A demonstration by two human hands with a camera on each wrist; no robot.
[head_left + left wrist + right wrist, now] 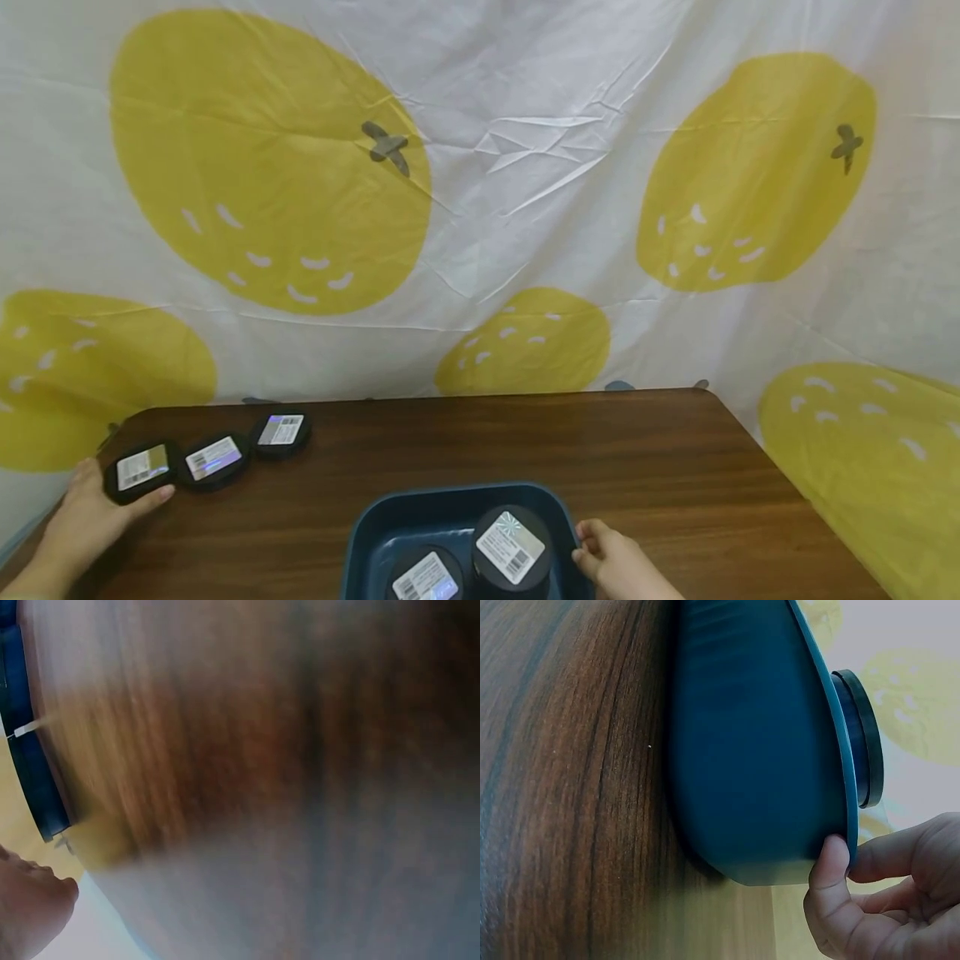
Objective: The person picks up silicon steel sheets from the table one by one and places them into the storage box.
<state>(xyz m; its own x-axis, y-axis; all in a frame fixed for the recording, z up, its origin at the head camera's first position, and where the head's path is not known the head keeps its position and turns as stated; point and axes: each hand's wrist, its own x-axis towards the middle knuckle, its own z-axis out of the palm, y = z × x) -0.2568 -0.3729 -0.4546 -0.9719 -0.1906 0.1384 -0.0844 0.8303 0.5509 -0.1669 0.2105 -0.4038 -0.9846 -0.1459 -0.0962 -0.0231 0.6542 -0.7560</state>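
At the table's far left, my left hand [90, 518] spreads around the leftmost black round container [142, 472]. Its thumb extends along the near side and the fingers lie at the left side. In the left wrist view, a gap shows between the fingers [37, 904] and the dark containers [34, 769]. Two more labelled black containers, one in the middle [214, 461] and one at the right [281, 433], continue that row. My right hand [624, 560] pinches the right rim of a dark blue tray [442, 493] between thumb and fingers. Inside stand a taller black container [512, 547] and a lower one [426, 575].
The brown wooden table [637, 450] meets a white curtain [480, 217] with yellow fruit prints along its back and right edges. Bare wood shows between the row of containers and the tray, and to the tray's right.
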